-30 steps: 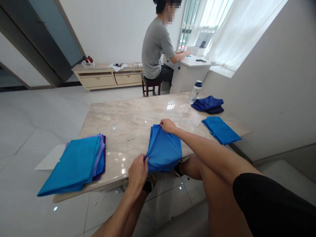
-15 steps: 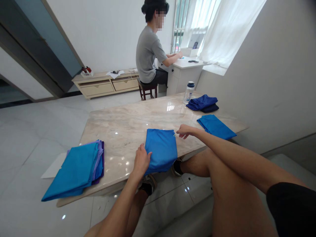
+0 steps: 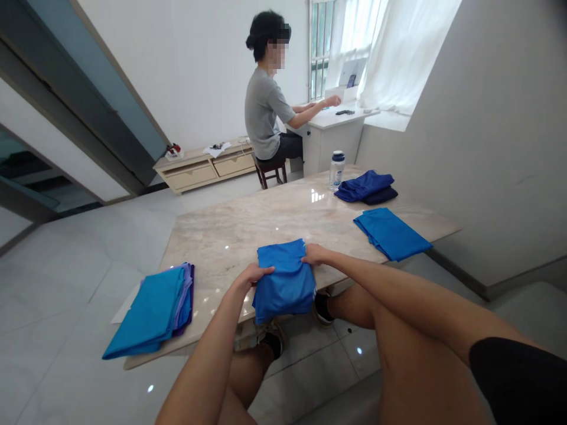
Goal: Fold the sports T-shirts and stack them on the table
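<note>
Both hands (image 3: 252,274) (image 3: 315,255) on folded blue cloth (image 3: 281,286), edges hidden

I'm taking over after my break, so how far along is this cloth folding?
Done: a neat stack of teal and purple cloths lies folded at the near left. In hand: a bright blue cloth, squared up between the left hand and right hand. Left, it seems: the bunched navy cloths and the looser blue cloth on the right of the marble table.

Black shorts (image 3: 514,381); left forearm (image 3: 199,366), right forearm (image 3: 398,286) bare; black socks (image 3: 274,345), dark sneakers (image 3: 322,308).
</note>
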Action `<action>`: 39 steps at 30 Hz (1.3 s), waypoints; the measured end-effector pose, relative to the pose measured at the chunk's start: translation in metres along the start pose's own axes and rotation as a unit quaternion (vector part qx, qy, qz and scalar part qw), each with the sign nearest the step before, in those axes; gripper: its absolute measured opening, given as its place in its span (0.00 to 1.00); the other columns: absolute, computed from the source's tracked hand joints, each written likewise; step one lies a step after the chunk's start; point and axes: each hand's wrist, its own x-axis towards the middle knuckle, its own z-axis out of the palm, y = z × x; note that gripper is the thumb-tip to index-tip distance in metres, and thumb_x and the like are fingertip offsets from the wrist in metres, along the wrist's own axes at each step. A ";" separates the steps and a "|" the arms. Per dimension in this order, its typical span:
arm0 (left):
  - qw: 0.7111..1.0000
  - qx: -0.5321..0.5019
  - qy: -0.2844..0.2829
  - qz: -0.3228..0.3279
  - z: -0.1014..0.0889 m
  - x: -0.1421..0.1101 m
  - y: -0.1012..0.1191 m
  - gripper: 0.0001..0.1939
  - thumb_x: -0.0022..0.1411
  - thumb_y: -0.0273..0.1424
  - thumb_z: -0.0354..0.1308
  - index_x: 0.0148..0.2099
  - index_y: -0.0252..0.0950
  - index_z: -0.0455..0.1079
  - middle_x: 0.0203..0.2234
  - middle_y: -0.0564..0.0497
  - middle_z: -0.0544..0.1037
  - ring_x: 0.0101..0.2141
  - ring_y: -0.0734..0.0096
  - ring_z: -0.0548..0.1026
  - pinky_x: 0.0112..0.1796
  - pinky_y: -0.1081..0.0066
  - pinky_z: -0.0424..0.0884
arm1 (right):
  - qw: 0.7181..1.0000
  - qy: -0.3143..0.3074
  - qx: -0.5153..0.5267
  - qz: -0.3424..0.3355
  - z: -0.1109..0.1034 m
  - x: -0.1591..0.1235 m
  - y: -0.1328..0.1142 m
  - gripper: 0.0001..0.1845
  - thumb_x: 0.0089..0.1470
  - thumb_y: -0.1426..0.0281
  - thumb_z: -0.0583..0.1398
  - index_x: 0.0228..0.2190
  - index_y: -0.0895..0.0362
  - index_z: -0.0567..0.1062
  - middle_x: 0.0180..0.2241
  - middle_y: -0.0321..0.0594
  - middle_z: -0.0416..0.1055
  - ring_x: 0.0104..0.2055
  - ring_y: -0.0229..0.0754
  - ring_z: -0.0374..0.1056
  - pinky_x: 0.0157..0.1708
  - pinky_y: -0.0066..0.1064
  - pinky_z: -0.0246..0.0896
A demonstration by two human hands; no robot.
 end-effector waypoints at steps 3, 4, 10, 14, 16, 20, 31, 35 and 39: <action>0.997 -0.059 -0.048 0.020 -0.023 -0.019 0.024 0.29 0.43 0.51 0.81 0.40 0.35 0.84 0.38 0.40 0.88 0.46 0.45 0.85 0.46 0.58 0.79 | 0.995 0.048 0.063 -0.063 -0.031 -0.011 -0.010 0.15 0.65 0.65 0.64 0.26 0.58 0.75 0.17 0.36 0.66 0.27 0.43 0.70 0.30 0.30 0.64; 0.993 -0.096 -0.057 0.044 -0.030 -0.026 0.032 0.30 0.44 0.53 0.81 0.41 0.34 0.84 0.39 0.39 0.88 0.46 0.46 0.85 0.47 0.59 0.79 | 0.986 0.080 0.115 -0.092 -0.042 -0.017 -0.012 0.13 0.67 0.64 0.61 0.31 0.58 0.76 0.20 0.35 0.68 0.28 0.42 0.70 0.30 0.29 0.63; 0.914 -0.335 0.082 0.215 -0.034 -0.062 0.076 0.31 0.50 0.48 0.80 0.49 0.33 0.82 0.43 0.41 0.88 0.45 0.55 0.85 0.50 0.60 0.80 | 0.883 0.144 0.367 -0.253 -0.081 -0.058 -0.024 0.34 0.63 0.53 0.66 0.63 0.54 0.66 0.31 0.32 0.73 0.35 0.42 0.72 0.35 0.30 0.66; 0.899 -0.354 0.128 0.223 -0.023 -0.067 0.086 0.30 0.49 0.48 0.80 0.48 0.33 0.82 0.43 0.42 0.88 0.44 0.56 0.85 0.47 0.61 0.81 | 0.885 0.127 0.344 -0.287 -0.084 -0.065 -0.029 0.46 0.52 0.58 0.72 0.66 0.54 0.62 0.27 0.27 0.71 0.32 0.42 0.71 0.34 0.31 0.66; 0.911 -0.338 0.124 0.200 -0.024 -0.067 0.084 0.31 0.45 0.48 0.81 0.47 0.33 0.83 0.42 0.41 0.87 0.43 0.56 0.84 0.45 0.62 0.80 | 0.873 0.161 0.351 -0.297 -0.086 -0.063 -0.030 0.43 0.51 0.55 0.71 0.63 0.53 0.66 0.26 0.26 0.70 0.29 0.41 0.69 0.32 0.31 0.64; 0.930 -0.311 0.110 0.161 -0.034 -0.065 0.071 0.34 0.41 0.48 0.82 0.47 0.34 0.84 0.43 0.42 0.87 0.43 0.60 0.82 0.44 0.65 0.77 | 0.860 0.191 0.366 -0.299 -0.089 -0.058 -0.026 0.37 0.47 0.51 0.72 0.54 0.52 0.71 0.24 0.27 0.70 0.28 0.40 0.67 0.30 0.30 0.61; 0.942 -0.142 0.234 0.196 -0.045 -0.046 0.050 0.33 0.43 0.60 0.76 0.32 0.32 0.81 0.26 0.48 0.81 0.35 0.60 0.77 0.40 0.67 0.71 | 0.873 0.199 0.342 -0.286 -0.087 -0.051 -0.018 0.25 0.45 0.52 0.72 0.39 0.54 0.75 0.26 0.33 0.77 0.30 0.42 0.70 0.32 0.31 0.64; 0.928 -0.179 0.246 0.216 -0.045 -0.043 0.051 0.34 0.46 0.62 0.73 0.35 0.33 0.78 0.25 0.50 0.79 0.32 0.65 0.76 0.36 0.69 0.69 | 0.866 0.211 0.341 -0.299 -0.086 -0.055 -0.022 0.24 0.46 0.51 0.73 0.37 0.55 0.79 0.26 0.37 0.78 0.32 0.43 0.72 0.32 0.32 0.66; 0.913 -0.250 0.249 0.205 -0.048 -0.041 0.051 0.38 0.41 0.59 0.77 0.43 0.35 0.73 0.25 0.54 0.79 0.29 0.69 0.75 0.36 0.69 0.70 | 0.862 0.199 0.364 -0.291 -0.086 -0.056 -0.025 0.25 0.46 0.50 0.74 0.37 0.55 0.80 0.25 0.37 0.77 0.29 0.42 0.72 0.25 0.29 0.66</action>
